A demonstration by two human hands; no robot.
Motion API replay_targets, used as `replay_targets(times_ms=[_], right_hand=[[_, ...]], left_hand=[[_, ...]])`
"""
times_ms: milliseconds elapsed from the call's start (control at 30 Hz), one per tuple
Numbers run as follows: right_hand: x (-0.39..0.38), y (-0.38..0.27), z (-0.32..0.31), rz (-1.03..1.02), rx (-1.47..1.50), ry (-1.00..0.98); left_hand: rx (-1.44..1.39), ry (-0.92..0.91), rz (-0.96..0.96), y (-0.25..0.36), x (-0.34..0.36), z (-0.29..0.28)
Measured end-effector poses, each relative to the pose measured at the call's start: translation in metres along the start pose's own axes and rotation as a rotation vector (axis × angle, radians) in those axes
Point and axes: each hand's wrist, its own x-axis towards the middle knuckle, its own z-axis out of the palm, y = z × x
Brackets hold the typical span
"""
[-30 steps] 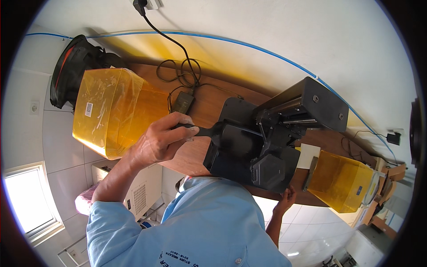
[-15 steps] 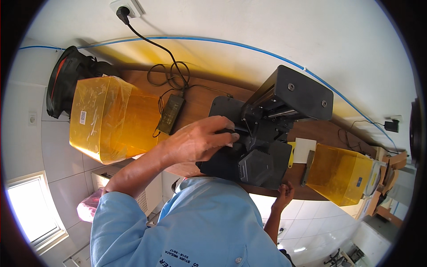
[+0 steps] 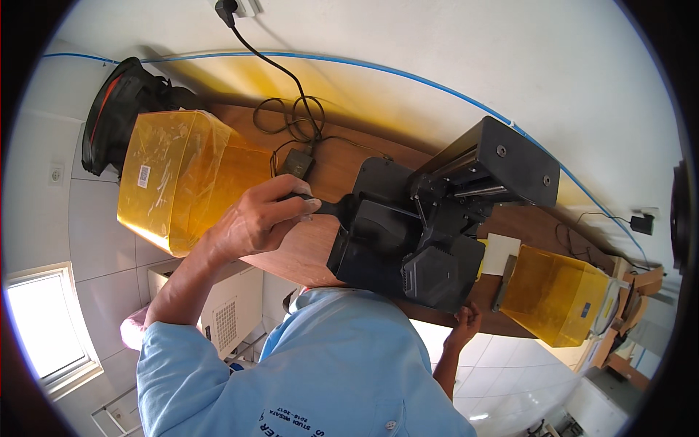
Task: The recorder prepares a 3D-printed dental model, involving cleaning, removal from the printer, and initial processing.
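Note:
Fingers of my left hand (image 3: 266,218) are wrapped round the handle of a black flat-ended tool (image 3: 331,209), whose wide end is at the left side of a black tray (image 3: 371,240) on a black machine (image 3: 499,156) with an upright column and metal rails. A dark hexagonal plate (image 3: 429,273) sits at the machine's front. My right hand (image 3: 462,326) has its curled fingers at the machine's front right corner, gripping the edge.
Two yellow translucent covers (image 3: 164,178) (image 3: 553,291) flank the machine on the wooden table (image 3: 298,255). A bulky black object (image 3: 109,109), power adapter (image 3: 298,166), coiled cables, white card (image 3: 501,255) and cardboard boxes (image 3: 641,284) are also about. A wall socket holds a plug (image 3: 226,11).
My left hand moved rightward over the tray half a second ago and is now back to the left with the black tool. My right hand stays near the machine's corner.

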Motion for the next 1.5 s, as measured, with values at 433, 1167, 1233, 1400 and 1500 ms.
replay_targets(times_ms=[433,1167,1233,1400,1500], right_hand=[[-0.002,0.0,0.001,-0.007,0.017,-0.006],[0.001,-0.005,0.002,0.028,0.038,-0.006],[0.002,-0.001,0.0,0.007,0.065,-0.029],[0.001,-0.004,0.0,0.003,0.059,-0.021],[0.002,-0.003,0.001,-0.003,0.028,-0.016]], left_hand=[[-0.095,-0.035,0.226,0.042,0.041,0.059],[0.037,0.011,0.11,0.01,-0.013,0.001],[0.034,0.017,0.089,0.013,-0.016,0.001],[0.063,0.027,0.053,0.015,-0.023,-0.002],[0.02,0.067,0.053,0.019,-0.013,0.004]])
